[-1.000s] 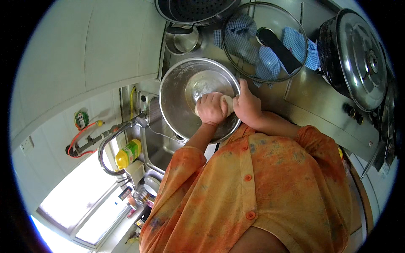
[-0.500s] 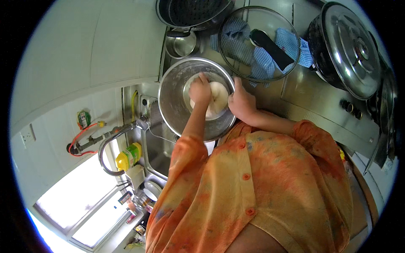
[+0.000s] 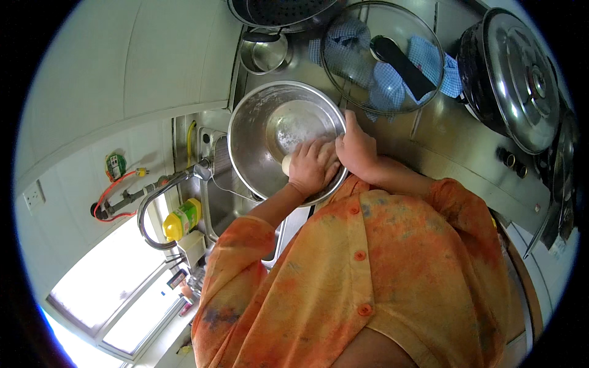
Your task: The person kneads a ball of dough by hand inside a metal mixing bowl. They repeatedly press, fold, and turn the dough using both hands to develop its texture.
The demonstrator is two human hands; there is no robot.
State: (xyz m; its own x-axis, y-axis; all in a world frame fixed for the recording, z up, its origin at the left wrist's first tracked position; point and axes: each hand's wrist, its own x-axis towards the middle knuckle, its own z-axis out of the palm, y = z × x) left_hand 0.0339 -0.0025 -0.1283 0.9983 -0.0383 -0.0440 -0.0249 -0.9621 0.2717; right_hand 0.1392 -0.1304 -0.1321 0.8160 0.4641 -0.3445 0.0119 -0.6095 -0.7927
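Note:
A large stainless steel bowl (image 3: 250, 132) stands on the counter by the sink, dusted and smeared with white inside. My left hand (image 3: 313, 164) lies over a lump of pale dough (image 3: 286, 164) at the bowl's near side, its fingers curved over it. Most of the dough is hidden under that hand; a small edge shows beside the thumb. At the bowl's right rim my right hand (image 3: 358, 147) holds on, its thumb pointing up along the outside and the other fingers partly hidden.
Behind the bowl are a small metal pot (image 3: 265, 56) and a dark steamer pan (image 3: 282, 13). A glass lid (image 3: 343, 92) lies over blue checked cloths (image 3: 423, 52). To the right stands a big lidded pot (image 3: 521, 80); to the left, a sink (image 3: 224, 205), faucet (image 3: 146, 214) and yellow bottle (image 3: 178, 226).
My left hand has moved from the bowl's middle toward its near right side, carrying or pushing the dough along and baring the bowl's bottom. My right hand stays at the rim.

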